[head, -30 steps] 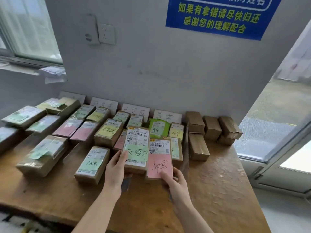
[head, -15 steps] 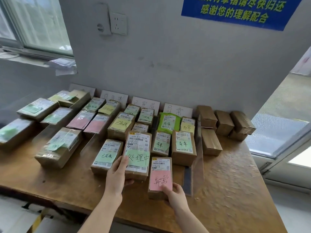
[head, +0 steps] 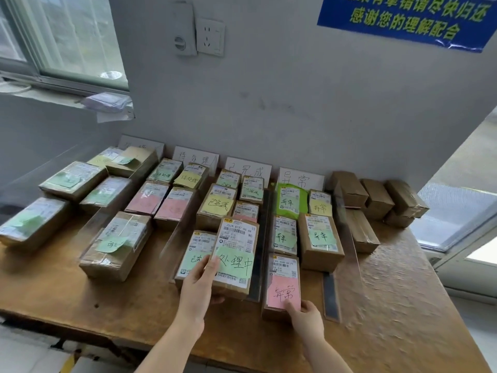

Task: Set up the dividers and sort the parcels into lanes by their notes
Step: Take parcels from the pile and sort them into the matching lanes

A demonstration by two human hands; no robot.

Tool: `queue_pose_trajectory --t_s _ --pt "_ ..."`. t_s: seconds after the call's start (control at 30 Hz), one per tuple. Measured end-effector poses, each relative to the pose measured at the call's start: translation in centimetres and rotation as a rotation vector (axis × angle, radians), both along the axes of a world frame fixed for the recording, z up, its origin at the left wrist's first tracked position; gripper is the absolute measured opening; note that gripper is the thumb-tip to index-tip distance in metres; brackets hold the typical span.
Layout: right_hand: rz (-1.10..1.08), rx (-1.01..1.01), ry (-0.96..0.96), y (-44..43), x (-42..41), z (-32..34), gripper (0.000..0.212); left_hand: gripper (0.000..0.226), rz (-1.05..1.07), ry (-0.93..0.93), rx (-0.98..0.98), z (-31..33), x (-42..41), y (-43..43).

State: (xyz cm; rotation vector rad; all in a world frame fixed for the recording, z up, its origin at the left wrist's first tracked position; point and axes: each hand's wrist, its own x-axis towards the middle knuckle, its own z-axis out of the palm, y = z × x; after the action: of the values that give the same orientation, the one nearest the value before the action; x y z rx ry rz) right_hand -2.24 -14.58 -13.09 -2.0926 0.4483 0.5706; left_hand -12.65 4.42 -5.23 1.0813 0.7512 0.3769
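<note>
My left hand grips a cardboard parcel with a green note, held just above the third lane's front. My right hand rests its fingers on the near end of a parcel with a pink note, which lies flat at the front of the rightmost lane. Clear plastic dividers stand upright between the lanes of parcels. White lane signs lean against the wall behind each lane.
The wooden table carries several unlabelled brown boxes at the back right. More noted parcels fill the left lanes. A glass door stands to the right, a window and its sill to the left.
The pink-note parcel has come down from in front of the lanes onto the table in the rightmost lane. The green-note parcel has stayed in my left hand.
</note>
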Motion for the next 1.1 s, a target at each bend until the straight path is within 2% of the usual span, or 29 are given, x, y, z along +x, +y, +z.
queue_pose_trajectory --t_s 0.1,0.17,0.23,0.3,0.37,0.47,0.5,0.57,0.77,0.9,1.1 --pt "0.045 -0.208 -0.100 0.4 0.2 0.8 0.071 0.023 0.000 -0.004 -0.002 0.0 -0.4 0.5" --pt "0.034 -0.277 -0.319 1.3 0.1 2.7 0.064 0.024 0.008 -0.013 0.002 0.3 -0.6 0.7" --pt "0.046 -0.152 -0.551 3.1 -0.2 5.6 0.050 0.025 0.024 -0.025 0.009 0.9 -0.7 0.9" --pt "0.142 0.047 -0.672 5.3 -0.9 8.4 0.042 0.029 0.044 -0.033 0.015 1.6 -0.8 1.2" --pt "0.290 0.230 -0.641 7.7 -2.1 11.0 0.050 0.033 0.054 -0.049 0.025 2.6 -1.1 1.5" --pt "0.467 0.478 -0.392 10.8 -4.5 13.8 0.082 0.032 0.074 -0.092 0.036 3.8 -2.0 2.4" --pt "0.512 0.531 -0.315 11.6 -5.2 14.3 0.084 0.032 0.085 -0.101 0.034 4.1 -2.4 2.7" --pt "0.546 0.574 -0.227 12.9 -6.3 14.5 0.075 0.032 0.108 -0.111 0.026 4.5 -3.2 3.7" --pt "0.562 0.571 -0.171 16.4 -7.9 13.3 0.059 0.032 0.156 -0.087 0.033 4.5 -5.4 7.8" --pt "0.565 0.602 -0.193 19.8 -8.9 13.0 0.042 0.030 0.162 -0.077 0.023 4.4 -6.6 11.2" --pt "0.516 0.612 -0.205 26.5 -11.3 12.6 0.032 0.027 0.138 -0.026 0.046 4.2 -8.7 18.1"
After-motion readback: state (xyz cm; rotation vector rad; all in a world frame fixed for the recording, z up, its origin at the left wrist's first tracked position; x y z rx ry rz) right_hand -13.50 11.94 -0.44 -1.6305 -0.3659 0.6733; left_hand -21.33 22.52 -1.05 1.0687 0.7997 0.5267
